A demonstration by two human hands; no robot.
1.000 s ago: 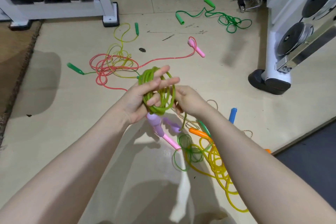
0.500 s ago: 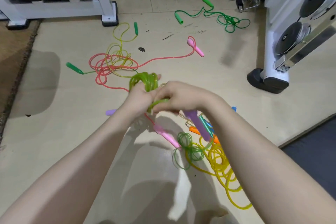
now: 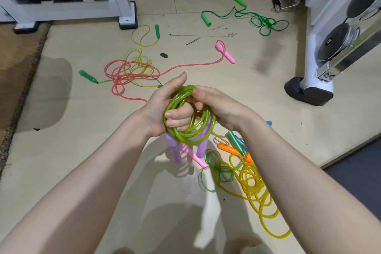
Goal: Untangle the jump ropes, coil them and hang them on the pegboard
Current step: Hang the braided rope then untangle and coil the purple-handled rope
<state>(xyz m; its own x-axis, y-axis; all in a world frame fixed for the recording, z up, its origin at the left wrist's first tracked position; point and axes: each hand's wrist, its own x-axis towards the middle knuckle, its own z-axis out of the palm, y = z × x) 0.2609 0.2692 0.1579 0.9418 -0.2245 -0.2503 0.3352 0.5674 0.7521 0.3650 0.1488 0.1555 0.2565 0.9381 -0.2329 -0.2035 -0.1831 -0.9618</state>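
A lime-green jump rope (image 3: 190, 132) is wound into a tight coil in front of me, and its two purple handles (image 3: 175, 151) hang down below the coil. My left hand (image 3: 165, 107) has its fingers curled through the coil and grips it. My right hand (image 3: 216, 105) pinches the coil's top right from the other side. On the floor lie a pink rope tangled with a yellow-green one (image 3: 132, 72), a dark green rope (image 3: 261, 21) at the back, and a yellow rope (image 3: 255, 189) with orange handles beneath my right forearm.
A white weight rack foot (image 3: 127, 19) stands at the back left. A white machine base with weight plates (image 3: 311, 86) stands at the right. A brown mat (image 3: 14, 64) borders the left. A pink handle (image 3: 225, 53) lies mid-floor. No pegboard is in view.
The coil has been turned from edge-on to facing me. Both purple handles now hang side by side below it, and my right hand has shifted to the coil's top right.
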